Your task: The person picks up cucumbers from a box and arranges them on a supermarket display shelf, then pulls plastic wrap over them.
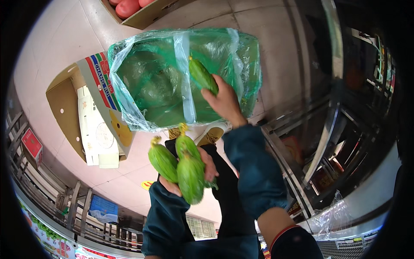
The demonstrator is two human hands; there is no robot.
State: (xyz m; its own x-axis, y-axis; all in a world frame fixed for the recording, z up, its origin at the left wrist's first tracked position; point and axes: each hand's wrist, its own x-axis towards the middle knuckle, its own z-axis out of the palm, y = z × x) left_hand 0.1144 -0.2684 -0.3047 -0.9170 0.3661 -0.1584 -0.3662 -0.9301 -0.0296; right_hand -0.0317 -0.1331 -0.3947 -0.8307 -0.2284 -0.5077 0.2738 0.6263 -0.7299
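Observation:
My left hand [208,165] grips at least three short, thick green cucumbers [191,179] with yellowish dried blossoms at their tips, in front of my legs. Between the thumb and fingers of my right hand [224,102] is a single green cucumber [203,73], its blossom end pointing away from me. That cucumber is above a container lined with green and clear plastic film [152,87] on the floor. A pale strip [184,77] runs across the container's middle. The film's folds and reflections obscure what lies inside.
Left of the lined container is a printed cardboard box [68,113] with a white carton [98,129] in it. Another cardboard box [142,17] at the top holds red tomatoes [127,8]. Metal racking [284,162] stands close on the right. A blue basket [103,207] sits lower left.

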